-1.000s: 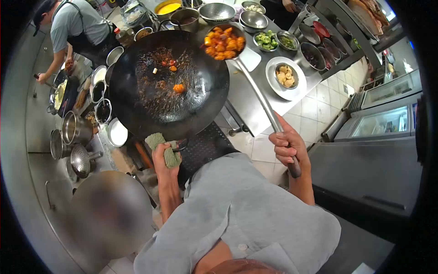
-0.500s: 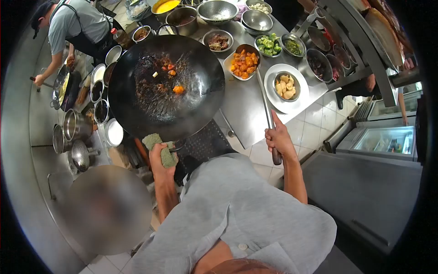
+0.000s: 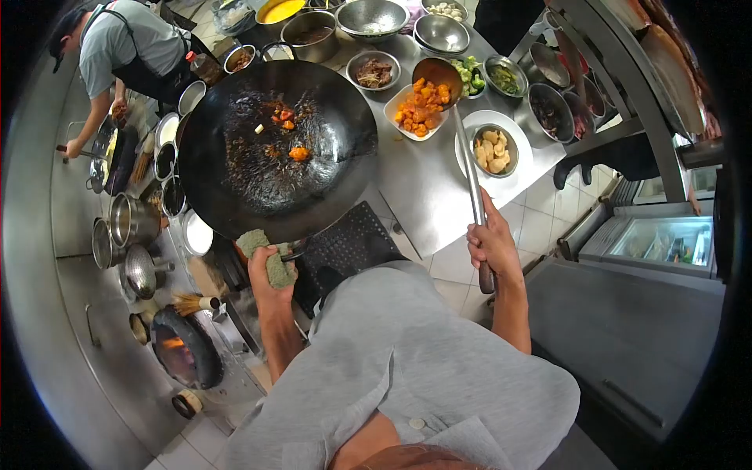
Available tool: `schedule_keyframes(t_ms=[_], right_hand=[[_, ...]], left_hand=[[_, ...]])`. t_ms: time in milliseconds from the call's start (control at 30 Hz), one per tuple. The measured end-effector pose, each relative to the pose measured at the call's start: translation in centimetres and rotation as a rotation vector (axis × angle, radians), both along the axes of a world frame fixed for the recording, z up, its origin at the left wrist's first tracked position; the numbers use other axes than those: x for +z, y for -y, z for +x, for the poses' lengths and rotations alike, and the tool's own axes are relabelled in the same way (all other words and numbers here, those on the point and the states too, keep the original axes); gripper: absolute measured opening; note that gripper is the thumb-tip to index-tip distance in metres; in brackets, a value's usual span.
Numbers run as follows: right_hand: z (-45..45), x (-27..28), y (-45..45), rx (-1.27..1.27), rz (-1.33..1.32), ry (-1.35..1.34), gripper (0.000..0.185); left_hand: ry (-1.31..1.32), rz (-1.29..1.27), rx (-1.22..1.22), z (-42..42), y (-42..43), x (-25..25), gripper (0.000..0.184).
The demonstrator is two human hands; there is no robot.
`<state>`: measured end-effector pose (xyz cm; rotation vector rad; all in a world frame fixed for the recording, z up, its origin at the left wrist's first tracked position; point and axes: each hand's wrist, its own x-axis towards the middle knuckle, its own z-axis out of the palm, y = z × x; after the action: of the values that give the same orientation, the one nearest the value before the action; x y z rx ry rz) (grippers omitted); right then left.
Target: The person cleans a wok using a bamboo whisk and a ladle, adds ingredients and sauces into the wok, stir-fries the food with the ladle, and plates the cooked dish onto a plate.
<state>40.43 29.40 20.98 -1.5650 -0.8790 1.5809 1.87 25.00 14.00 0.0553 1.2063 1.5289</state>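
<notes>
My left hand [image 3: 270, 274] is closed round a folded green cloth [image 3: 276, 266] at the near rim of a large black wok [image 3: 345, 149], gripping the wok's handle through it. The wok is held off the stove and has oily brown residue and a few orange and red pieces inside. My right hand [image 3: 495, 244] is wrapped round the long handle of a ladle [image 3: 470, 168]. The ladle's bowl tilts at the edge of a white dish [image 3: 392, 110], with orange chunks [image 3: 419, 110] lying in the dish and against the ladle.
A burner [image 3: 188, 348] with flame is at lower left. Beside the dish are a white plate [image 3: 462, 149] bearing a metal bowl of pale pieces, a bowl of broccoli [image 3: 470, 78] and other metal bowls. A co-worker [image 3: 133, 47] handles another pan [image 3: 106, 153] at upper left.
The ladle's bowl has moved up and right, off the dish's middle, and more orange chunks show in the dish. My right hand shifted slightly right and down, and the wok shifted slightly left.
</notes>
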Motion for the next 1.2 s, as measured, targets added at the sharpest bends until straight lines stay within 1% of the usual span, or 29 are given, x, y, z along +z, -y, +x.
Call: schedule_keyframes(t_ms=[67,133,167,200,267,300,333,400,433,500,533,600,633,700,733,800,933,967,1000,1033,1067,1100,1133,1200], right_hand=[[-0.1,-0.7,0.0,0.019,-0.026,0.012,0.084],[-0.3,-2.1,-0.3,0.068,-0.044,0.085,0.084],[-0.6,-2.6,-0.4,0.086,-0.008,0.137,0.082],[-0.8,-2.5,-0.4,0.092,-0.009,0.139,0.082],[-1.2,-1.9,-0.2,0.102,0.035,0.261,0.080],[-1.1,-1.4,-0.1,0.113,0.013,0.335,0.080],[-1.0,-1.5,-0.1,0.114,0.014,0.335,0.080],[-0.6,-2.2,-0.2,0.150,0.066,0.446,0.080],[-0.5,-2.4,-0.2,0.149,0.067,0.448,0.080],[-0.4,-2.8,-0.2,0.203,0.173,0.634,0.080],[-0.4,-3.1,0.0,0.204,0.175,0.635,0.080],[-0.7,-3.5,0.7,0.160,0.273,0.675,0.081],[-1.2,-3.3,1.2,0.175,0.270,0.669,0.081],[-2.2,-1.9,1.5,0.101,0.204,0.366,0.082],[-2.6,-1.6,1.2,0.131,0.204,0.355,0.082],[-2.9,-1.0,0.9,0.199,0.125,0.180,0.082],[-5.8,0.0,-1.3,0.334,0.058,0.126,0.083],[-6.3,-0.1,-1.4,0.347,0.028,0.068,0.083],[-7.0,0.4,-1.1,0.362,0.032,0.067,0.083],[-7.2,1.2,-0.8,0.396,-0.031,-0.016,0.084],[-7.5,1.6,-0.2,0.431,-0.098,-0.098,0.084],[-7.1,1.3,0.4,0.435,-0.165,-0.252,0.081],[-6.8,1.5,0.5,0.450,-0.170,-0.254,0.081],[-6.0,2.5,0.4,0.335,-0.444,-0.712,0.076]], left_hand=[[-0.006,0.025,-0.019,-0.1,-0.2,0.1,0.010],[0.006,0.022,-0.030,-0.7,-0.5,-0.5,0.009],[0.018,0.016,-0.031,-0.8,-0.6,-0.8,0.009],[0.019,0.015,-0.024,-0.7,-0.6,-0.7,0.009],[0.020,-0.021,0.000,-0.5,-0.7,0.0,0.009],[0.019,-0.019,0.001,-0.5,-0.7,0.1,0.009],[0.016,-0.027,0.009,-0.3,-0.7,0.2,0.010],[0.013,-0.036,0.008,-0.3,-1.2,0.2,0.010],[0.014,-0.023,-0.010,-0.3,-1.2,0.1,0.011],[0.014,-0.011,-0.025,-0.3,-1.3,0.1,0.011],[0.024,-0.006,-0.039,-0.3,-1.4,0.1,0.011],[0.037,0.001,-0.038,-0.1,-1.6,0.0,0.010],[0.032,0.003,-0.056,-0.2,-1.9,-0.3,0.010],[-0.013,-0.005,-0.055,0.3,-2.2,0.4,0.009],[-0.019,-0.019,-0.034,0.9,-2.4,1.2,0.010],[-0.050,0.048,-0.034,1.2,-2.8,0.2,0.010],[-0.029,0.100,-0.022,2.7,-4.1,0.6,0.010],[-0.037,0.116,-0.058,2.9,-4.3,0.8,0.009],[-0.045,0.136,-0.088,2.8,-4.3,0.9,0.009],[-0.055,0.119,-0.118,2.8,-4.6,1.3,0.011],[-0.059,0.115,-0.099,3.0,-4.8,1.7,0.011],[-0.047,0.117,-0.108,3.2,-5.0,2.0,0.013],[-0.035,0.118,-0.120,3.3,-5.2,2.1,0.014],[-0.041,0.133,-0.123,3.2,-5.2,1.7,0.017]])
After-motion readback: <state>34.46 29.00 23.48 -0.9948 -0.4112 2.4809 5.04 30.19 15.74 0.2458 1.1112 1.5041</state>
